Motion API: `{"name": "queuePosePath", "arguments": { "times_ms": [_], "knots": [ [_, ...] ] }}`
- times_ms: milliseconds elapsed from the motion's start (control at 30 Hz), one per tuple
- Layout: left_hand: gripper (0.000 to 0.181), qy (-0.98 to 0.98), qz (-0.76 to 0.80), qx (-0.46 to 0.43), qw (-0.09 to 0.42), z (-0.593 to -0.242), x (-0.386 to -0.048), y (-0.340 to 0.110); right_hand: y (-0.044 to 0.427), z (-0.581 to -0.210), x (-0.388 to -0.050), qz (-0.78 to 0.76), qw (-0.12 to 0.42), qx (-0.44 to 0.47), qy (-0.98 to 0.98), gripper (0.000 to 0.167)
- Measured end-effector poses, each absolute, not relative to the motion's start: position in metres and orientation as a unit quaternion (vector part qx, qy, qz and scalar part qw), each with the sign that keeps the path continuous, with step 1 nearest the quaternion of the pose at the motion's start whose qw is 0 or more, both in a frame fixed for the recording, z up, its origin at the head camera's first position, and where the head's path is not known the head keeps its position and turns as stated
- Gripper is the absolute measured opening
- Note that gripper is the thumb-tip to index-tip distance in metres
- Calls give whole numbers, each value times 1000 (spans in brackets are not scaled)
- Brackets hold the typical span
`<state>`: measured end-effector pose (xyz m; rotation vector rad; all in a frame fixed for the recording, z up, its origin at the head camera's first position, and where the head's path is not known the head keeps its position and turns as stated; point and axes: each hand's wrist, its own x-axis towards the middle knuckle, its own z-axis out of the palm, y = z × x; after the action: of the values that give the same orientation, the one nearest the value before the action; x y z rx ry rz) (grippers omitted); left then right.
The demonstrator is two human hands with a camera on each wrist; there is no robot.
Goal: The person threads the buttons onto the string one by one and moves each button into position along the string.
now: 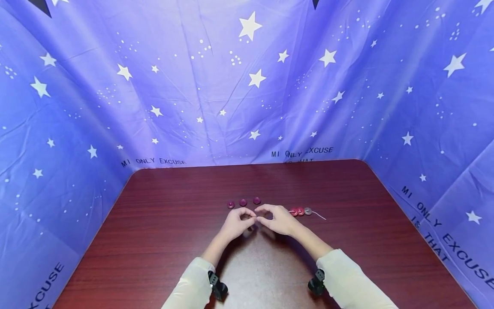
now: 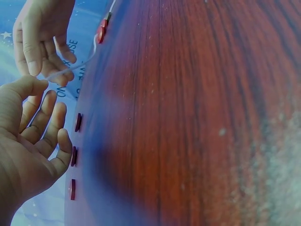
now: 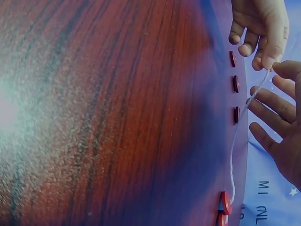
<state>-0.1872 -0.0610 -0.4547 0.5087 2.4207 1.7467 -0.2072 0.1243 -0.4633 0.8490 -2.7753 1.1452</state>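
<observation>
A starry curtain (image 1: 216, 90) backs a dark-red table (image 1: 166, 240), where a person's left hand (image 1: 234, 224) pinches a white string (image 3: 231, 160); the right hand's (image 1: 281, 220) fingertips meet it, though whether they grip cannot be told. Beside the right hand, the string carries two red buttons (image 1: 300, 211) and a grey button (image 1: 308, 211). Three purple buttons (image 1: 242, 202) lie just beyond the hands.

Loose buttons (image 1: 243, 202) lie left of threaded buttons (image 1: 300, 211).
</observation>
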Motion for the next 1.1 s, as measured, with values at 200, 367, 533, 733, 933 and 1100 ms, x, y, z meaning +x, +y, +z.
{"name": "queuePosePath", "arguments": {
  "times_ms": [200, 367, 533, 733, 933, 1100],
  "knots": [
    [13, 794, 579, 176, 56, -451, -185, -62, 125, -465, -207, 374, 1, 272, -887, 27],
    [14, 793, 580, 172, 70, -456, -187, -62, 126, -467, -207, 370, -8, 265, -890, 27],
    [13, 801, 572, 161, 68, -477, -198, -61, 128, -467, -208, 373, -15, 262, -890, 25],
    [12, 812, 561, 150, 62, -492, -206, -63, 131, -469, -208, 364, -14, 251, -897, 16],
    [12, 814, 554, 160, 71, -490, -205, -65, 133, -471, -209, 377, -4, 258, -889, 10],
    [12, 814, 553, 160, 78, -491, -205, -64, 135, -471, -208, 373, -6, 257, -891, 9]
  ]
}}
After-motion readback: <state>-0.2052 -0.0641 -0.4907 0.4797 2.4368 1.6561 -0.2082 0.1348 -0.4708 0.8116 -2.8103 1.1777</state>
